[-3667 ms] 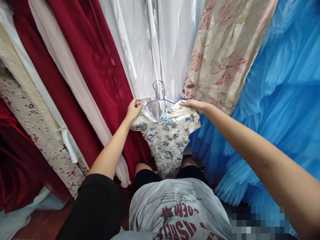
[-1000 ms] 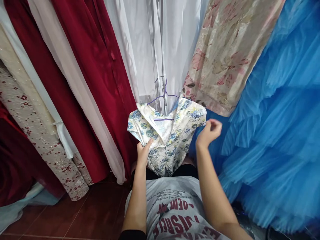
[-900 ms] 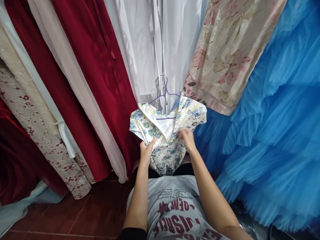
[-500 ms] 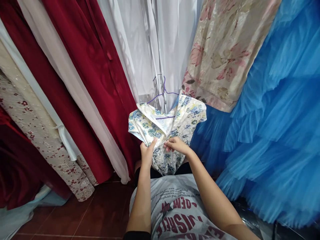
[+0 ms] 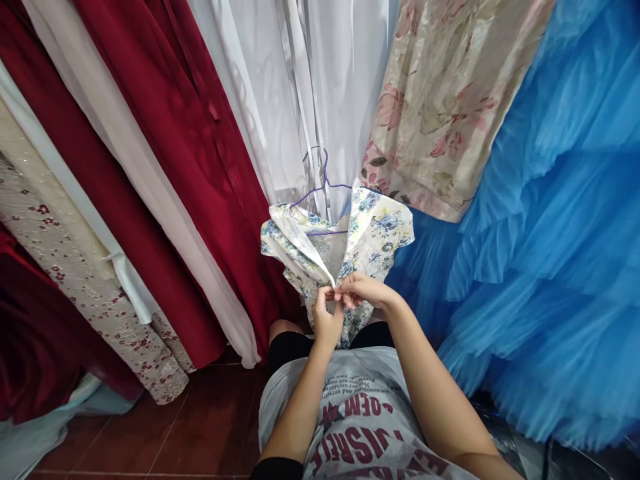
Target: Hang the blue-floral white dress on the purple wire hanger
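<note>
A short-sleeved floral dress (image 5: 383, 227), white with blue and yellow flowers, hangs on a purple wire hanger (image 5: 326, 179) in front of my knees. Its neckline falls open in a V. At the bottom of that V, my left hand (image 5: 327, 317) pinches the fabric edge between thumb and fingers. My right hand (image 5: 363, 290) is closed on the dress right beside it, and the fingertips of both hands nearly meet. Any fastener under the fingers is hidden. Below the hands, the skirt part gathers between my legs.
White drapery (image 5: 345, 80) hangs behind the hanger. To the left are long dark red garments (image 5: 165, 133) and a beige sequined one (image 5: 100, 300). On the right hang a pink-flowered beige garment (image 5: 440, 113) and a blue ruffled tulle dress (image 5: 560, 267). The floor (image 5: 200, 420) has red tiles.
My left hand has moved right from the dress's left side to the bottom of the V, beside my right hand. The neckline edges are drawn closer together there.
</note>
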### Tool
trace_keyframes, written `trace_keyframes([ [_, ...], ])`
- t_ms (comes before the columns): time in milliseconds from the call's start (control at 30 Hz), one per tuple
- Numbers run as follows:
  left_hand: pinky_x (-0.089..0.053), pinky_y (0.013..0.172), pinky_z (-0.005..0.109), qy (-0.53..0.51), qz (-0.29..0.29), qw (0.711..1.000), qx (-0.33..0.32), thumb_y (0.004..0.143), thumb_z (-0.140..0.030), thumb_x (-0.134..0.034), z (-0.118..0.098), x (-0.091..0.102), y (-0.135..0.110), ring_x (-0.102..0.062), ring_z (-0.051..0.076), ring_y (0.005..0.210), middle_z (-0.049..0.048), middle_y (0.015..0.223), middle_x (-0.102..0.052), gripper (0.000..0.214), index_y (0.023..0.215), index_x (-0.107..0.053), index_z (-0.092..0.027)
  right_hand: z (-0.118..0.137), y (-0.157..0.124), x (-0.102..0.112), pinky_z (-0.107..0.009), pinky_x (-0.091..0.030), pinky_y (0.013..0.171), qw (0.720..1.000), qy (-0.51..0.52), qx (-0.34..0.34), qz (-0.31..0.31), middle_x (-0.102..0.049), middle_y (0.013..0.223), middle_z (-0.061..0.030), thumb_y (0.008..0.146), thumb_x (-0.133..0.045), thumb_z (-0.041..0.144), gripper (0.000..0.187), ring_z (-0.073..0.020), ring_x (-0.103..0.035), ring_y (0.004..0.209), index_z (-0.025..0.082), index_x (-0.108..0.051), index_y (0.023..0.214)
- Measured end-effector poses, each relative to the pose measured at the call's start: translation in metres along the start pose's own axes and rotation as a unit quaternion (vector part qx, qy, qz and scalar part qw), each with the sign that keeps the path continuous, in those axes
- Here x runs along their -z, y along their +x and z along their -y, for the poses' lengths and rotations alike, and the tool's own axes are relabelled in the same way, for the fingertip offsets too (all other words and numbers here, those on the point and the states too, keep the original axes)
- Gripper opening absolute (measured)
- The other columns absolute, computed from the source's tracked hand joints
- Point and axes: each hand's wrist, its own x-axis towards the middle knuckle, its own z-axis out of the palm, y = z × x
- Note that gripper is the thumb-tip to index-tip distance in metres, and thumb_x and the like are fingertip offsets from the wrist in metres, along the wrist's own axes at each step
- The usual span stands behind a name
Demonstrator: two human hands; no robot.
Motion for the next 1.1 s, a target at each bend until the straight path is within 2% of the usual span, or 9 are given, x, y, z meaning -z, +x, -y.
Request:
trace_keyframes([
  [233,-0.047,0.076,0.029,0.108,0.105,0.988,0.009,0.090,-0.027,-0.061,0.012,0.010,0.012,-0.064,0.020,0.077,0.0034,0.081,-0.067,0.011,0.079,-0.061,-0.023,0.014,0.011,0.010,-0.019,-0.026,0.034,0.982,0.122,0.060,-0.132,-0.051,0.041,0.0044,0.076,-0.069,0.033,0.018,-0.0081,-0.043,0.036,0.017,-0.068,0.068],
  [400,-0.044,0.074,0.030,0.183,0.178,0.967,-0.011,0.083,-0.013,-0.061,-0.006,0.012,0.005,-0.063,0.021,0.074,0.0051,0.085,-0.067,0.012,0.080,-0.065,-0.023,0.083,0.033,0.028,-0.017,-0.032,0.036,0.961,0.137,0.129,-0.202,-0.056,0.047,0.0018,0.080,-0.068,0.019,0.015,-0.0072,-0.048,0.040,0.015,-0.064,0.066],
  [533,-0.044,0.075,0.035,0.276,0.266,0.923,-0.034,0.083,-0.010,-0.058,-0.028,0.009,0.000,-0.067,0.026,0.078,0.0108,0.091,-0.070,0.017,0.086,-0.069,-0.023,0.141,0.046,0.036,-0.016,-0.034,0.038,0.946,0.131,0.172,-0.244,-0.059,0.050,-0.0001,0.084,-0.062,0.010,0.017,-0.0074,-0.052,0.043,0.013,-0.065,0.068],
  [667,-0.045,0.072,0.033,0.268,0.303,0.914,-0.034,0.077,-0.007,-0.064,-0.030,0.011,0.007,-0.067,0.025,0.073,0.0084,0.080,-0.071,0.017,0.079,-0.069,-0.022,0.160,0.040,0.037,-0.016,-0.036,0.041,0.945,0.094,0.198,-0.241,-0.061,0.051,-0.0002,0.085,-0.061,0.012,0.015,-0.0075,-0.053,0.044,0.013,-0.067,0.072],
  [767,-0.046,0.070,0.031,0.229,0.284,0.931,-0.030,0.082,-0.014,-0.066,-0.032,0.017,0.037,-0.067,0.024,0.072,0.0048,0.076,-0.071,0.010,0.082,-0.071,-0.023,0.151,0.031,0.034,-0.018,-0.040,0.045,0.950,0.042,0.219,-0.218,-0.063,0.053,-0.0013,0.086,-0.059,0.019,0.017,-0.0093,-0.055,0.046,0.013,-0.069,0.074],
  [833,-0.047,0.073,0.030,0.188,0.213,0.958,-0.041,0.091,-0.023,-0.061,-0.045,0.023,0.069,-0.067,0.023,0.077,0.0049,0.084,-0.072,0.016,0.103,-0.071,-0.025,0.143,0.026,0.031,-0.019,-0.039,0.045,0.950,0.018,0.229,-0.213,-0.062,0.050,-0.0011,0.086,-0.057,0.023,0.020,-0.0096,-0.054,0.045,0.014,-0.068,0.072],
  [900,-0.046,0.073,0.030,0.097,0.085,0.988,-0.083,0.094,-0.028,-0.061,-0.067,0.029,0.107,-0.064,0.021,0.073,0.0033,0.083,-0.070,0.028,0.122,-0.067,-0.026,0.138,0.022,0.028,-0.020,-0.037,0.044,0.947,-0.014,0.240,-0.214,-0.060,0.047,-0.0007,0.086,-0.055,0.024,0.023,-0.0099,-0.051,0.043,0.015,-0.067,0.068],
  [1000,-0.045,0.079,0.030,0.080,0.040,0.976,-0.196,0.099,-0.027,-0.053,-0.104,0.032,0.158,-0.062,0.019,0.075,0.0027,0.088,-0.069,0.029,0.126,-0.064,-0.026,0.139,0.017,0.025,-0.022,-0.034,0.043,0.940,-0.056,0.261,-0.211,-0.057,0.043,0.0005,0.085,-0.054,0.024,0.024,-0.0101,-0.049,0.040,0.016,-0.066,0.066],
  [1100,-0.043,0.079,0.030,0.163,0.080,0.945,-0.273,0.100,-0.024,-0.052,-0.125,0.028,0.188,-0.061,0.020,0.080,0.0028,0.085,-0.068,0.019,0.098,-0.071,-0.022,0.143,0.018,0.026,-0.023,-0.034,0.044,0.933,-0.084,0.279,-0.209,-0.056,0.042,0.0018,0.085,-0.057,0.028,0.024,-0.0102,-0.048,0.040,0.016,-0.068,0.067],
])
